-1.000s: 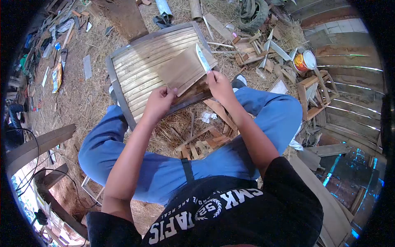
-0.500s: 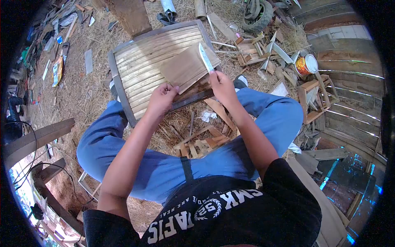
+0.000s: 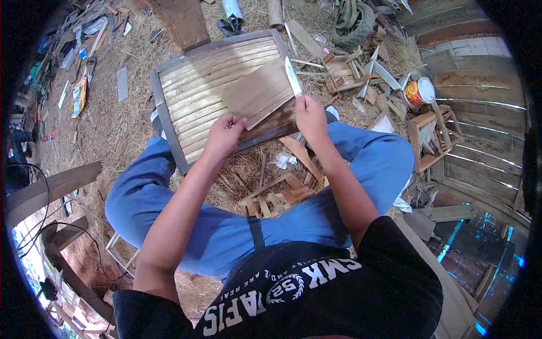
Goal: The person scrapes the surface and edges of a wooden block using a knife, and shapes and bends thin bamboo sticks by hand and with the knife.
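A thin brown wooden board (image 3: 257, 93) lies tilted on a slatted wooden panel (image 3: 189, 99) with a dark frame. My left hand (image 3: 226, 134) pinches the board's near left corner, thumb on top. In my right hand (image 3: 310, 117) is a knife (image 3: 292, 78), gripped by its handle, which my fingers hide. The pale blade points up and away, just beyond the board's right edge; whether it touches the board I cannot tell.
Wood offcuts (image 3: 282, 195) lie on the straw between my legs. To the right are a small wooden frame (image 3: 432, 135), a paint can (image 3: 419, 90) and a wheel (image 3: 354, 25). A thick wooden post (image 3: 178, 22) stands beyond the panel.
My right hand and the knife have shifted slightly right, so the blade has gone from over the board to past its right edge. My left hand stays at the corner.
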